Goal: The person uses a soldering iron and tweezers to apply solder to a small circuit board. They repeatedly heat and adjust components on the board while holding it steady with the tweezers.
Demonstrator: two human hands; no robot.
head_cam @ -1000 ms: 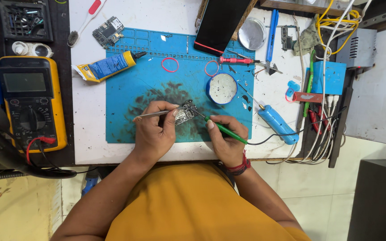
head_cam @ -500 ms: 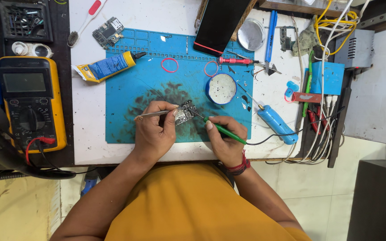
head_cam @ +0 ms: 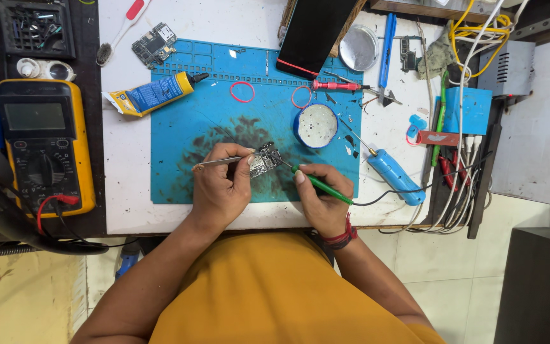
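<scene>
A small circuit board (head_cam: 265, 160) lies on the blue work mat (head_cam: 186, 134), over a dark stained patch. My left hand (head_cam: 219, 188) grips metal tweezers (head_cam: 214, 163) whose tips reach the board's left side. My right hand (head_cam: 321, 199) holds a green-handled soldering iron (head_cam: 320, 186) like a pen, its tip touching the board's right edge. A black cable runs from the iron off to the right.
A round blue tin (head_cam: 316, 125) stands just behind the board. A yellow multimeter (head_cam: 44, 146) sits at left, a blue glue tube (head_cam: 154, 93) and a second circuit board (head_cam: 153, 44) at back left, a dark phone (head_cam: 315, 28), red screwdriver (head_cam: 335, 85) and blue tool (head_cam: 396, 176) to the right.
</scene>
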